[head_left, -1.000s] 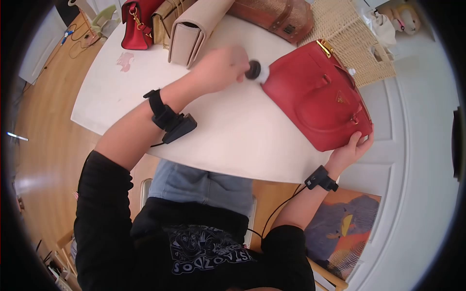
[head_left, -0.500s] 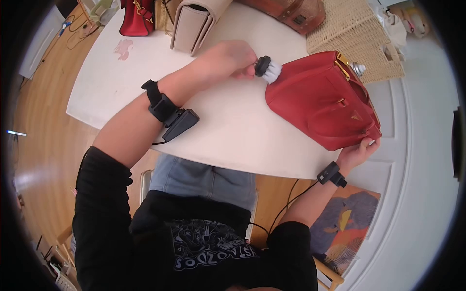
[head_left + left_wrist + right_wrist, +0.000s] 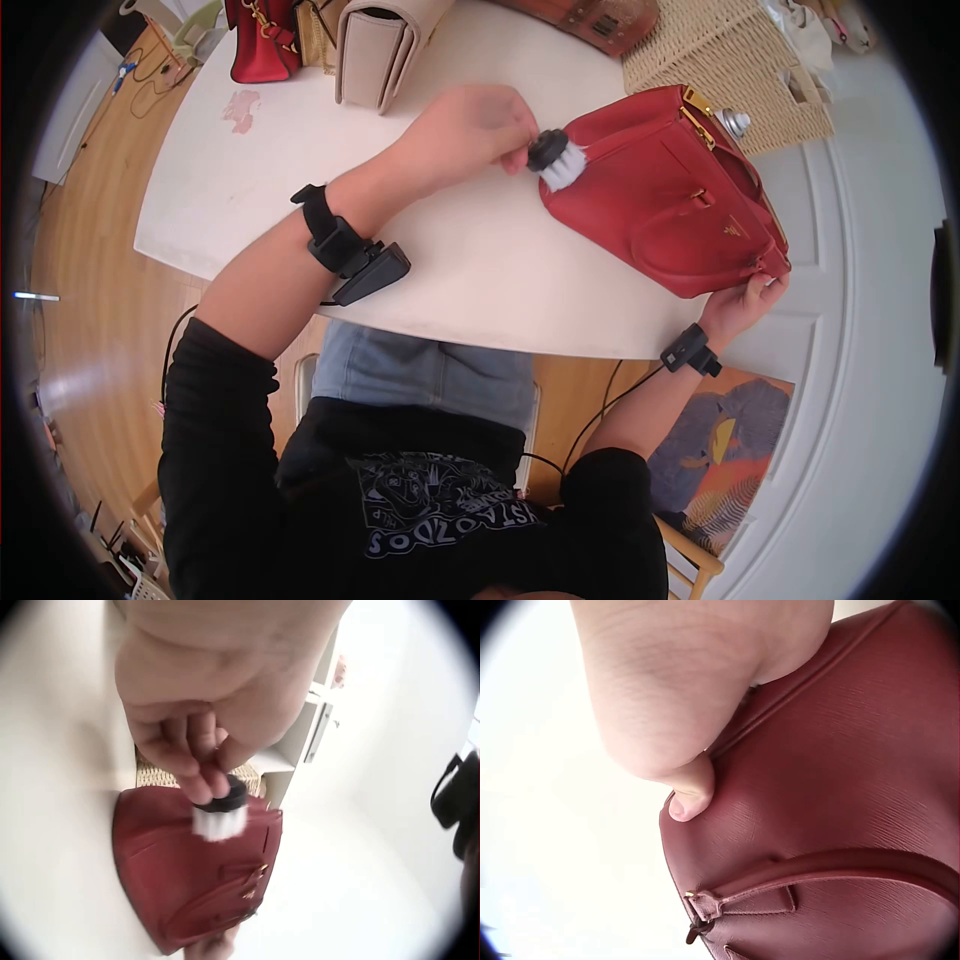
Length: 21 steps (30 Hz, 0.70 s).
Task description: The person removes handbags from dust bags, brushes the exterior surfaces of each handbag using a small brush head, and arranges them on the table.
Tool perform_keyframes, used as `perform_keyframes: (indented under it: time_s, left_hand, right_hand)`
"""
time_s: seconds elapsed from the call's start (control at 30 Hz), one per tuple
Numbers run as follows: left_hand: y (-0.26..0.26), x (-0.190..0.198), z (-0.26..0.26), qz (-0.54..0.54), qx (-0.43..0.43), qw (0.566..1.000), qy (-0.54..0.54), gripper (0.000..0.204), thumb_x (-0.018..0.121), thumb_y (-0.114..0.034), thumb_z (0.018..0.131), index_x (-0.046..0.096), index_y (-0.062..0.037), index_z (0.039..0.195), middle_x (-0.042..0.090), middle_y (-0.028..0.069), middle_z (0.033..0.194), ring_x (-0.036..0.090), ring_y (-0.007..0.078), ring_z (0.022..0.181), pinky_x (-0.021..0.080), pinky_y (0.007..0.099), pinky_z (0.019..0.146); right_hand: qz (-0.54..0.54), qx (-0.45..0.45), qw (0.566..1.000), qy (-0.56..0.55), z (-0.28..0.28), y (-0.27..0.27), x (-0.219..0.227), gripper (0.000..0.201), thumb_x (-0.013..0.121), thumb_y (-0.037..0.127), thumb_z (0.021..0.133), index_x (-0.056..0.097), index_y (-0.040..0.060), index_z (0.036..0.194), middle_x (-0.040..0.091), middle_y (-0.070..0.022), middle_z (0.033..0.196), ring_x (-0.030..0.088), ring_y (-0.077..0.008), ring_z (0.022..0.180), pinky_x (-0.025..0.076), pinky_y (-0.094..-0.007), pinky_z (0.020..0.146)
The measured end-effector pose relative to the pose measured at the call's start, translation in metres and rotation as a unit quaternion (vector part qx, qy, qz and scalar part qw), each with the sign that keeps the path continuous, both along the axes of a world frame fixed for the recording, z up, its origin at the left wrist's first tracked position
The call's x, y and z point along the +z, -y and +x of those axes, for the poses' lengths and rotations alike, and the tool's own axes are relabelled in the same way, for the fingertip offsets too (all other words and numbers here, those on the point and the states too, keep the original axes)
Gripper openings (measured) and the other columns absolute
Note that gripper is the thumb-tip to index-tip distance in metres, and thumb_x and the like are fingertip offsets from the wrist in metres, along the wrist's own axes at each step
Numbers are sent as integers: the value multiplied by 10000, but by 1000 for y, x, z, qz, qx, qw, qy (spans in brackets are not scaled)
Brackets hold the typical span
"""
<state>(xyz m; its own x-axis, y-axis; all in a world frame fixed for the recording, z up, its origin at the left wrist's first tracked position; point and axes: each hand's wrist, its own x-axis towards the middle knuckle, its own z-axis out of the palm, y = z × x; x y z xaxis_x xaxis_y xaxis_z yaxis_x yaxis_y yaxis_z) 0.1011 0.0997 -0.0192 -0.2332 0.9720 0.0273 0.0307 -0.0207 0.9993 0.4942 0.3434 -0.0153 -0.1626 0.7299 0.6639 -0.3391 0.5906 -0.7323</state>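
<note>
In the head view, a red handbag (image 3: 650, 170) stands on the right part of the white table (image 3: 430, 270). My left hand (image 3: 470, 130) pinches a brush (image 3: 566, 167) with a black back and white bristles between thumb and fingertips. Those bristles overlap the bag's left end in the head view, and in the left wrist view the brush (image 3: 220, 822) is in front of the bag's side. At the bag's near right corner, my right hand (image 3: 738, 302) grips its edge. One bent finger lies against the red leather (image 3: 840, 765) in the right wrist view.
Along the table's back stand a small red bag (image 3: 262, 60), a gold bag (image 3: 316, 40), a beige bag (image 3: 370, 60) and a brown case (image 3: 610, 22). A woven basket (image 3: 700, 60) and a silver can top (image 3: 735, 123) are behind the handbag. A pink patch (image 3: 240, 110) marks the table.
The brush has moved slightly right and down over the bag's left end. My right hand and the bag's near right corner have shifted a little right in view.
</note>
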Motion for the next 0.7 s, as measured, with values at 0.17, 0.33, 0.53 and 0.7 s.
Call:
perform_keyframes:
  time_s: [0.17, 0.33, 0.53, 0.7]
  left_hand:
    - [0, 3, -4, 102, 40, 988, 110, 143, 608, -184, 1096, 659, -54, 1124, 710, 17, 889, 665, 98, 868, 518, 258, 810]
    - [3, 0, 0, -48, 16, 997, -58, 142, 603, -183, 1101, 657, -54, 1122, 709, 11, 907, 654, 95, 876, 510, 259, 802]
    - [0, 6, 7, 125, 71, 984, 105, 132, 613, -165, 1081, 671, -47, 1075, 722, 6, 872, 644, 84, 814, 495, 251, 740]
    - [2, 2, 2, -4, 49, 996, -79, 148, 631, -210, 1090, 663, -66, 1080, 733, -8, 913, 641, 69, 843, 490, 252, 737]
  right_hand:
    - [-2, -4, 1000, -1, -2, 1, 1, 586, 750, 337, 1030, 479, 18, 1440, 603, -138, 1431, 581, -260, 1335, 463, -451, 1185]
    - [-1, 2, 1000, 11, 0, -2, 0, 584, 762, 357, 1021, 494, 23, 1418, 608, -123, 1405, 586, -248, 1305, 467, -446, 1173]
    - [-6, 15, 1000, 15, 2, -2, 1, 577, 767, 392, 1017, 517, 23, 1384, 609, -104, 1385, 584, -235, 1292, 472, -437, 1162]
    - [-12, 30, 999, 7, -1, -1, 3, 583, 769, 400, 1014, 520, 18, 1378, 610, -105, 1380, 586, -237, 1295, 474, -440, 1166]
